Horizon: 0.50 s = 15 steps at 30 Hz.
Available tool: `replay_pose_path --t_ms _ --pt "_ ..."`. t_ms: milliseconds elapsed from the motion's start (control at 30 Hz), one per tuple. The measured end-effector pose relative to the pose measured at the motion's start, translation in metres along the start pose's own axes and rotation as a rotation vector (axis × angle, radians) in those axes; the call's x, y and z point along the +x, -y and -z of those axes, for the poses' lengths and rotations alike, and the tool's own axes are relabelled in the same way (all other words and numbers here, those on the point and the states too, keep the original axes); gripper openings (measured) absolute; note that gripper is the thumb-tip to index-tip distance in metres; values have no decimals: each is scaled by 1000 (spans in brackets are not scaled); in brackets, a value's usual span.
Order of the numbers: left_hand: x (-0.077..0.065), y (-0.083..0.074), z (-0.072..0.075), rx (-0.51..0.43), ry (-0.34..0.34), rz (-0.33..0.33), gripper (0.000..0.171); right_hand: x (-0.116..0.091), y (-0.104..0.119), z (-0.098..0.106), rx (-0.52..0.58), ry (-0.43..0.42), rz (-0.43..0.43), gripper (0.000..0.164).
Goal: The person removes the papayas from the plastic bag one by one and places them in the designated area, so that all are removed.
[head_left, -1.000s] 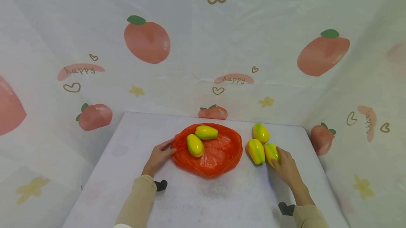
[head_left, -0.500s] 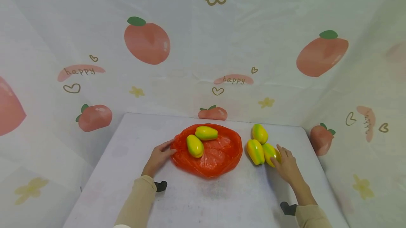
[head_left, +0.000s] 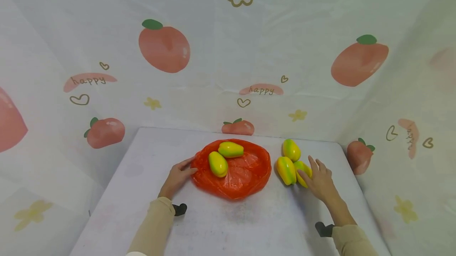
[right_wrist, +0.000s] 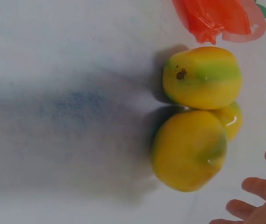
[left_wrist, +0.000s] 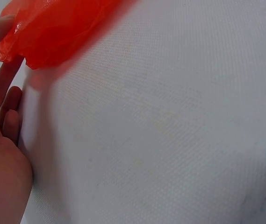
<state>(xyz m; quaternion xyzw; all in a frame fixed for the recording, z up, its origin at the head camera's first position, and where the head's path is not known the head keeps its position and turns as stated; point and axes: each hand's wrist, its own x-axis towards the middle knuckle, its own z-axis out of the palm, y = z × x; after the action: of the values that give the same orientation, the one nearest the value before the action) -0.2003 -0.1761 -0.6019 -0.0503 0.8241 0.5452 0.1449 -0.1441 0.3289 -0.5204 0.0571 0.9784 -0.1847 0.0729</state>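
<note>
A red plastic bag (head_left: 246, 179) lies spread on the table with its rim raised around it. Two yellow-green papayas (head_left: 218, 164) rest inside, toward its left side. My left hand (head_left: 177, 177) pinches the bag's left edge; in the left wrist view the thumb is over the red film (left_wrist: 53, 35) and a finger beneath it. Three more papayas sit in a cluster right of the bag: a back one (head_left: 291, 150), a front-left one (head_left: 286, 170) and a right one (head_left: 303, 173). My right hand (head_left: 322, 182) hovers beside the right one, fingers spread and holding nothing.
The white table (head_left: 228, 228) meets a patterned cloth wall (head_left: 199, 101) behind and at both sides. Dark camera mounts (head_left: 324, 229) stick out at the wrists.
My right hand's fingers have come away from the right papaya and spread wider, the thumb now over its front. My left hand stays on the bag's edge.
</note>
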Motion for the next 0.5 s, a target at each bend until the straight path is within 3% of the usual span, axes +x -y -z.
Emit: replay_pose_path --t_ms 500 --pt "4 0 1 5 -5 1 57 4 27 7 -86 -57 81 94"
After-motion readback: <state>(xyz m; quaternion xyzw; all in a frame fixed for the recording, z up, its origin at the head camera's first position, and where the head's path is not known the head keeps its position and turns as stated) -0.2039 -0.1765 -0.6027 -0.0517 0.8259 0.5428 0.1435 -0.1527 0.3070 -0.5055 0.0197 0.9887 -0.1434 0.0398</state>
